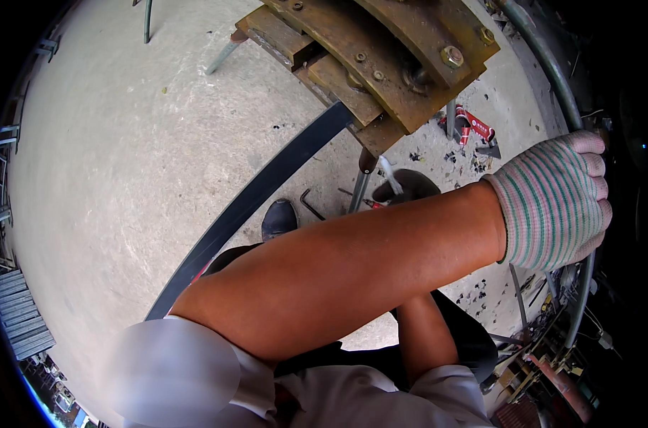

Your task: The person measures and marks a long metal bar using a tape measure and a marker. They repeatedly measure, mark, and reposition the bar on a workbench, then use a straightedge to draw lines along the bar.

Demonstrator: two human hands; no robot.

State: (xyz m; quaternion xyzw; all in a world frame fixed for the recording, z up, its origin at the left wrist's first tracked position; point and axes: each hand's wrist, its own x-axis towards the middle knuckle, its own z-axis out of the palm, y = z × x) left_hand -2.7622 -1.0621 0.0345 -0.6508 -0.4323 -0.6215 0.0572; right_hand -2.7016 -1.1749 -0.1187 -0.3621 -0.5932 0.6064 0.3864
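Note:
My left arm reaches across to the right. Its hand point(555, 203), in a pink-and-green striped knit glove, is closed around a long grey metal pipe point(550, 60). The pipe runs above and below the fist and looks curved. My right forearm point(425, 329) passes behind the left arm, which hides the right hand. Ahead stands a rusty brown steel jig point(381, 64) of thick bolted plates on metal legs. A flat black strip point(259, 182) has its far end at the jig's near edge and runs down to the lower left.
A shoe point(279, 220) and an L-shaped dark rod point(311, 205) are on the concrete floor, near a dark round container point(415, 184). Red packaging point(477, 127) and black scraps litter the right. Stacked grey metal lengths point(23, 314) lie at the far left.

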